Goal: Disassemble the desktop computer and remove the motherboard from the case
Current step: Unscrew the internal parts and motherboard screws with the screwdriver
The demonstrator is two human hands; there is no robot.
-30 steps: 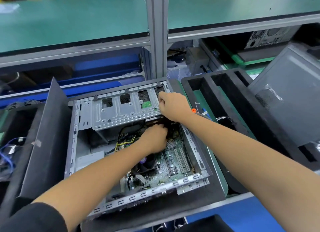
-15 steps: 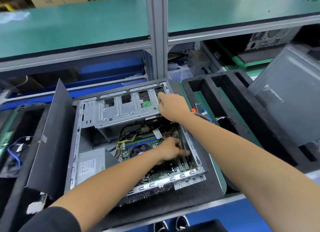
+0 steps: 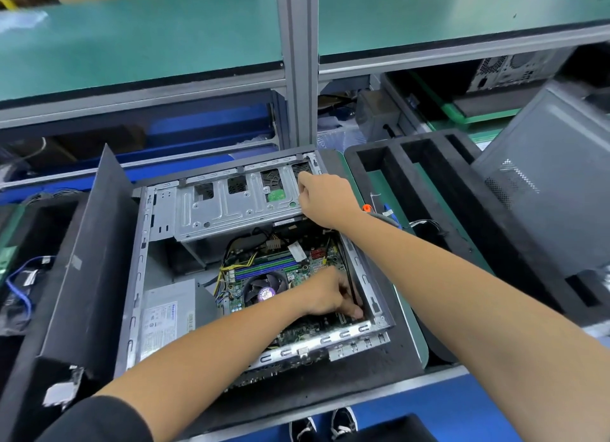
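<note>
Case [image 3: 138, 276] open, right hand [image 3: 325, 199] gripping drive cage [image 3: 237, 207], left hand [image 3: 330, 298] fingers curled down on motherboard [image 3: 297, 273], grasp unclear.

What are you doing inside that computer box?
A person is taking apart a desktop computer case that lies open on its side. The right hand holds the metal drive cage at the far end. The left hand reaches down to the motherboard, which is still inside, by the case's right wall.
</note>
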